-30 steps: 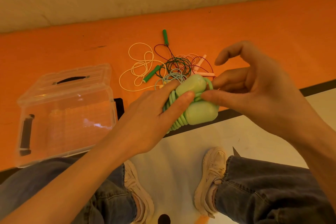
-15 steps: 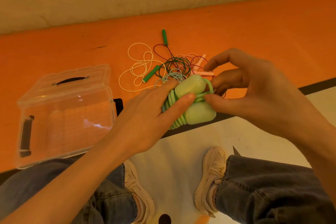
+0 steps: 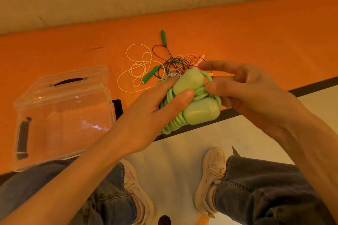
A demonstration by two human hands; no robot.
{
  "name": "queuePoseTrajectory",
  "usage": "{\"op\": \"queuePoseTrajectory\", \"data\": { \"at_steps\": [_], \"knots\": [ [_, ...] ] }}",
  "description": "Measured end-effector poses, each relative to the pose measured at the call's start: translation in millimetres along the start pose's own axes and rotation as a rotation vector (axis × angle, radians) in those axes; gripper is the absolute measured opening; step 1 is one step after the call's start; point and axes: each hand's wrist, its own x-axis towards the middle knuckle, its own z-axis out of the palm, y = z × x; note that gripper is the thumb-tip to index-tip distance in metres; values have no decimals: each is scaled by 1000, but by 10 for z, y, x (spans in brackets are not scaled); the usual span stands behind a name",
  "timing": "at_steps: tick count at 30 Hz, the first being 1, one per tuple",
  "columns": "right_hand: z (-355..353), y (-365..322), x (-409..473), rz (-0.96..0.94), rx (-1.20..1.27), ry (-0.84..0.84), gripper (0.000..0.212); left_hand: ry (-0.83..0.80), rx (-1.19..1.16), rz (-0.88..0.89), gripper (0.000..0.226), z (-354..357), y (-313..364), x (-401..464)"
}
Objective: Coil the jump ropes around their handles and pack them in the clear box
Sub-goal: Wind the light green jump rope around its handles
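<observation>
Pale-green rope bundle [image 3: 190, 104] sat above the mat's [image 3: 256, 29] near edge | left hand [image 3: 157, 113] clasped its two handles, long axes side by side | right hand [image 3: 243, 87] pinched the last loop at their right end | clear box [image 3: 62, 113] lay left, nearer the left hand

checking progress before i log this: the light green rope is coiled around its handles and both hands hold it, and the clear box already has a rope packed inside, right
Not quite. The head view shows the clear box with nothing inside it. The rest stands: the light green rope is coiled around its handles, the left hand grips it, and the right hand pinches the cord.
</observation>
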Motion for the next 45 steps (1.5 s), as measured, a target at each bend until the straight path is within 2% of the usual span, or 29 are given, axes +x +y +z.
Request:
{"op": "queuePoseTrajectory", "data": {
  "at_steps": [2,5,8,10,12,14,17,20,22,24,27,29,32,36,41,45],
  "knots": [
    [-12,-35,-12,10,-137,-20,59,-18,-68,-24,31,8,-27,2],
    [22,-92,-51,-95,-314,-31,69,-31,-81,-36,29,19,-66,30],
    [23,-106,-68,-162,-312,-34,70,-43,-122,-18,27,16,-39,43],
    [-22,-89,-66,-115,-191,-34,67,-61,-118,-3,26,7,-18,44],
    [-53,-69,-73,-33,-168,-65,59,-77,-94,-13,30,0,-34,34],
    [-56,-45,-88,-5,-250,-89,45,-81,-60,-44,36,-5,-63,25],
    [-7,-26,-106,-62,-498,-59,33,-68,-31,-61,36,-10,-82,28],
    [33,7,-105,-187,-608,42,39,-43,27,-61,33,-33,-98,46],
    [34,24,-108,-225,-571,60,44,-37,31,-52,36,-32,-98,44],
    [23,36,-94,-241,-537,48,40,-29,19,-45,38,-27,-93,47],
    [6,56,-59,-176,-224,53,44,-25,22,-37,44,-19,-66,64],
    [-3,61,-44,-115,-17,40,46,-31,3,-36,39,-16,-48,67],
    [-25,46,-37,-39,72,-37,45,-49,-48,-32,35,-19,-27,39],
    [8,25,-58,-116,-203,14,37,-20,26,-48,33,-50,-77,16],
    [69,99,-62,-479,-763,42,10,12,104,-67,33,-83,-107,16],
    [43,87,-55,-530,-853,45,21,42,179,-83,37,-96,-127,17]
  ]
}}
